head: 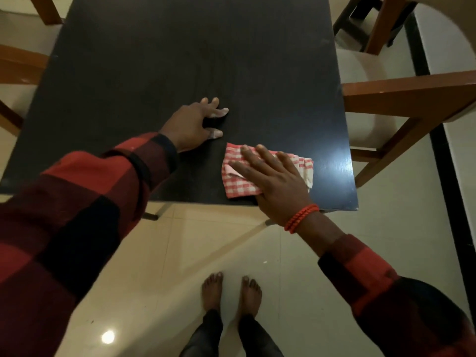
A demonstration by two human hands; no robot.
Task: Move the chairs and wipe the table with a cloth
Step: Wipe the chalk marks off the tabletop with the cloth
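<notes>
A folded red-and-white checked cloth [260, 173] lies near the front right corner of the black table [180, 60]. My right hand [275, 181] presses flat on the cloth with straight fingers. My left hand [197, 122] rests on the bare tabletop just left of and beyond the cloth, fingers spread and fingertips touching the surface. A wooden chair with a cream seat [396, 99] stands close against the table's right side. Part of another wooden chair [20, 65] shows at the left edge.
A third chair's legs [371, 24] are at the back right. Cream floor tiles [231, 248] lie below the table's front edge, where my bare feet [231, 292] stand. A dark floor strip [445, 176] runs along the right.
</notes>
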